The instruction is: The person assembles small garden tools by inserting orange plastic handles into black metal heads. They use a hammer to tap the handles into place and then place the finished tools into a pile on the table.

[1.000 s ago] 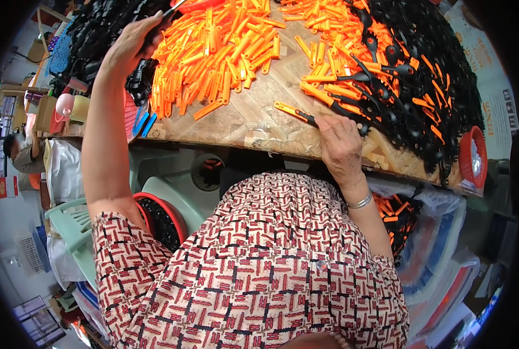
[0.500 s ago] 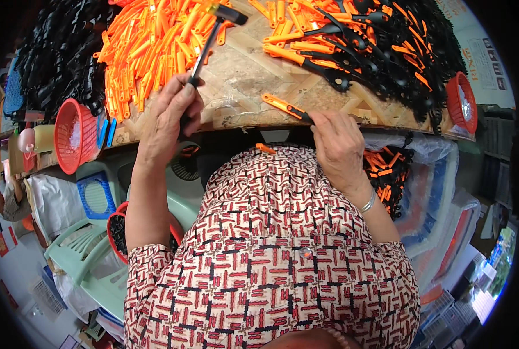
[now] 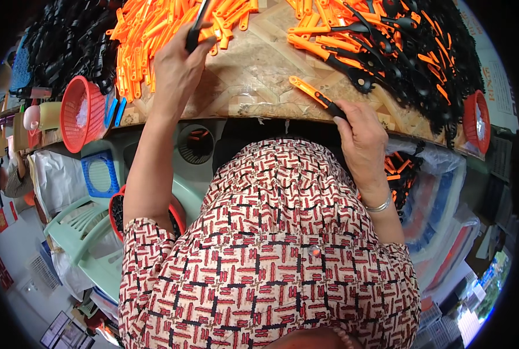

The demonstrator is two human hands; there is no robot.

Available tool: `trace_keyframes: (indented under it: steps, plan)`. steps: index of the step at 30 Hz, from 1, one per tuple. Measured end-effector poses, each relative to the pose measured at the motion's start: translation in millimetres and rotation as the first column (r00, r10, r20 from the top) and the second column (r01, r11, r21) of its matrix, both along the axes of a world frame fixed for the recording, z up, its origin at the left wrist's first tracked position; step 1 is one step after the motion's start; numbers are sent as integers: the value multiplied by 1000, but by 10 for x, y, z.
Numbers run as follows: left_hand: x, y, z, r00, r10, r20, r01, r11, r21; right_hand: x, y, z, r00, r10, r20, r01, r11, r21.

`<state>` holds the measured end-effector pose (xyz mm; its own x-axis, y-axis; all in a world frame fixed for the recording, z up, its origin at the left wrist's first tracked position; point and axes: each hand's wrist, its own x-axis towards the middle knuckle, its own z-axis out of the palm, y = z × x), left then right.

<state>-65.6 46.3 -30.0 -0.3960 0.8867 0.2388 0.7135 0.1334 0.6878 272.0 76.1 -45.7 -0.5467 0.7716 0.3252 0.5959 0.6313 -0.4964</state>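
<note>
My left hand (image 3: 181, 61) is closed around the black grip of a hammer (image 3: 193, 39), raised over the far left of the table. The hammer's metal shaft runs out of the top of the picture, so its head is hidden. Near the table's front edge, my right hand (image 3: 361, 131) grips the black end of a kitchen utensil with an orange handle (image 3: 309, 88). That handle points up and left above the tabletop; the utensil's working end is hidden by the hand. A large heap of orange handles (image 3: 149, 43) lies just beyond my left hand.
Black utensils with orange handles (image 3: 381, 52) pile up at the right. A dark heap of black parts (image 3: 61, 46) fills the far left. Red baskets (image 3: 82, 125) (image 3: 477, 125) stand at both ends of the table (image 3: 253, 87). A green chair (image 3: 96, 256) is at lower left.
My left hand has lifted the hammer up and away, taking its head out of view. My right hand has shifted slightly right with the utensil. The orange piece on my lap no longer shows.
</note>
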Motion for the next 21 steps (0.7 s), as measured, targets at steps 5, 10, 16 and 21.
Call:
trace_keyframes:
  steps: [5,10,16,21]
  plan:
    - [-16,566,-108,882,-79,-466,43,995,-86,49,-64,73,995,-33,94,33,999,-4]
    - [-32,762,-249,767,-42,-641,-8,997,-76,57,-183,-6,994,-19,109,26,998,-63]
    - [33,504,-3,919,-245,309,297,946,-133,46,-186,-53,988,-112,-111,66,934,-352]
    - [505,220,168,700,-420,578,642,724,-252,42,-179,-32,989,-140,-44,105,883,-458]
